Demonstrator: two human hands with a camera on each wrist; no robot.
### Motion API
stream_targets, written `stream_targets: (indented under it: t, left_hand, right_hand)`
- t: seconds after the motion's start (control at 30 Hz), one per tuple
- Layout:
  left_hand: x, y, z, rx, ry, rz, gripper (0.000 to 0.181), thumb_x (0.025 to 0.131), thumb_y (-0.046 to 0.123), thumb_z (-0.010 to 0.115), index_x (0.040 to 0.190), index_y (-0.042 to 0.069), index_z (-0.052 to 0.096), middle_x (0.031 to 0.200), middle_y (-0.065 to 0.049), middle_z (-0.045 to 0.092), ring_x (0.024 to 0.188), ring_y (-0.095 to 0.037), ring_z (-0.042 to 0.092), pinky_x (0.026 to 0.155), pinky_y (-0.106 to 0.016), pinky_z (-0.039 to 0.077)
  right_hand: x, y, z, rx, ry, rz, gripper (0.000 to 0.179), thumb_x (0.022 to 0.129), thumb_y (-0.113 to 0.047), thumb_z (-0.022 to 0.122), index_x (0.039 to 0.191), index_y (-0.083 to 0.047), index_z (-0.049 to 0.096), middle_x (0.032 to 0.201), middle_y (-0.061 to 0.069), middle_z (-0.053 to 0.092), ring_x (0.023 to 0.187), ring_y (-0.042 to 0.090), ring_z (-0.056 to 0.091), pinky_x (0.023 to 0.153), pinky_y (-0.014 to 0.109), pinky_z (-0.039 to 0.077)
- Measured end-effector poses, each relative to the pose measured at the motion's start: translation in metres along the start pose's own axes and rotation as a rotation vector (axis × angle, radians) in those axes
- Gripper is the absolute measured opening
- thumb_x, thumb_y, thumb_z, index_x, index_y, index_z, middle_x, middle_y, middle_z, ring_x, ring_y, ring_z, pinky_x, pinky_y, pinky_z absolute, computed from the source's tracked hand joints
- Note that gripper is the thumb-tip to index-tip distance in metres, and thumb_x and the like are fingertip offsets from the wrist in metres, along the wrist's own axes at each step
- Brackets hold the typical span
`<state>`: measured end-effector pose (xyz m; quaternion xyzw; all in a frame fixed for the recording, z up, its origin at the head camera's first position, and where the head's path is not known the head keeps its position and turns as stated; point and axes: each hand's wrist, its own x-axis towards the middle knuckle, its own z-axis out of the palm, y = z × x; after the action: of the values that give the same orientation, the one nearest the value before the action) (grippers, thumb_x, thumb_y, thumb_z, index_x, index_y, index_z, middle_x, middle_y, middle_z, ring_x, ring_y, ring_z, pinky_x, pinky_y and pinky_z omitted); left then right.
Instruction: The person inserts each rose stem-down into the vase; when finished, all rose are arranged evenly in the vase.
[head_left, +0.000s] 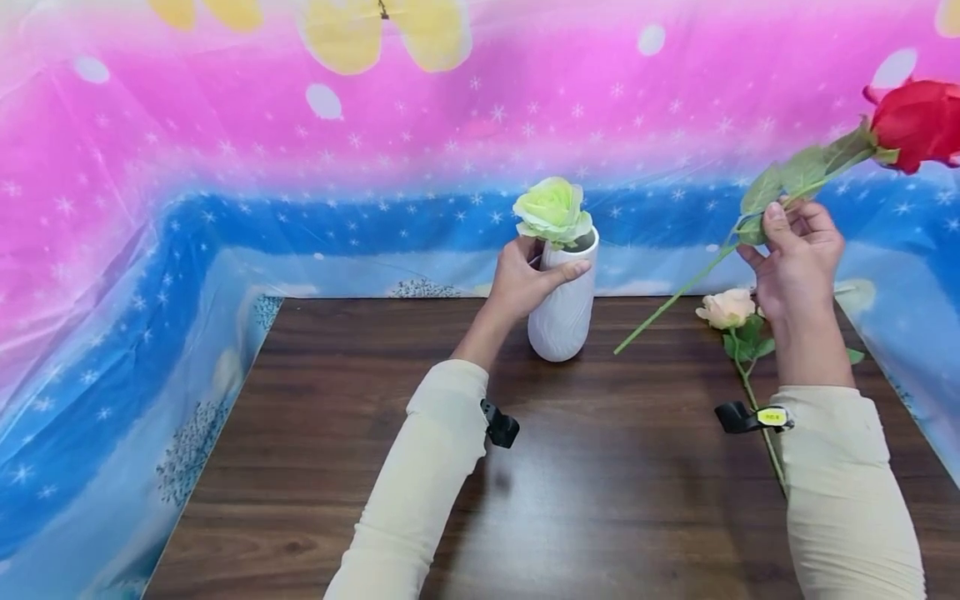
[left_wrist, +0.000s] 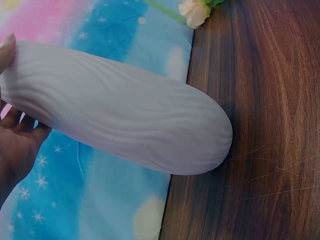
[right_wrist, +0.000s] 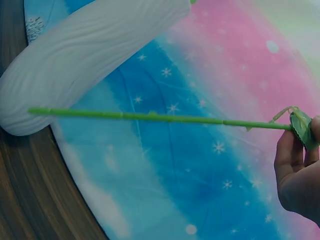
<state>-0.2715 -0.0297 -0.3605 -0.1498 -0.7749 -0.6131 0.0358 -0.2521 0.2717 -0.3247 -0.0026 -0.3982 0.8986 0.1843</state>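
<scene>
Three flowers, counted: one green flower [head_left: 551,210], one red flower [head_left: 921,125], one peach flower [head_left: 726,308]. Just one vase [head_left: 564,321], at 12 o'clock on one table [head_left: 337,467].

In the vase, only the green flower, with ruffled bloom at the rim and stalk out of sight, so probably, though not certainly, reaching down inside. White, tall and rounded at the foot, with wavy ridges along the wall.

Around the vase's upper wall, from the 10 o'clock side, the left hand [head_left: 525,283]: partly closed in a firm grip, thumb across the front.

At 3 o'clock from the vase, the right hand [head_left: 802,254]: thumb and fingers pinched together on the red flower, among broad green leaves [head_left: 802,172]. Bloom toward 2 o'clock, thin green stem [head_left: 675,297] slanting toward 8 o'clock, tip outside the vase.

Lying on the table below the right hand, the peach flower, pointing toward 5 o'clock and partly covered by a cream sleeve [head_left: 840,475].

Dark wood grain on the table; behind, creased pink-and-blue cloth [head_left: 225,142] with white snowflakes.
</scene>
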Motion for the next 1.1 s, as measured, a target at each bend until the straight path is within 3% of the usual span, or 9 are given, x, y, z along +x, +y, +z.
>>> stream_targets:
  t: [0.43, 1.1]
  left_hand:
    - [-0.001, 0.000, -0.001, -0.001, 0.000, -0.009, 0.058, 0.086, 0.026, 0.083, 0.135, 0.011, 0.056, 0.133, -0.011, 0.066, 0.126, -0.024, 0.065, 0.105, -0.040, 0.055]
    - [-0.005, -0.001, -0.001, -0.012, -0.005, -0.005, 0.059, 0.086, 0.028, 0.083, 0.136, 0.012, 0.056, 0.133, -0.010, 0.066, 0.126, -0.024, 0.065, 0.106, -0.040, 0.055]
  right_hand:
    - [0.009, -0.015, 0.015, 0.197, 0.036, -0.009, 0.011, 0.091, 0.004, 0.067, 0.099, 0.002, 0.059, 0.091, 0.011, 0.062, 0.068, 0.024, 0.066, 0.049, 0.034, 0.057]
    - [0.012, -0.034, 0.017, 0.384, 0.135, -0.016, 0.003, 0.096, -0.003, 0.062, 0.096, -0.004, 0.059, 0.096, 0.013, 0.068, 0.068, 0.030, 0.068, 0.051, 0.039, 0.056]
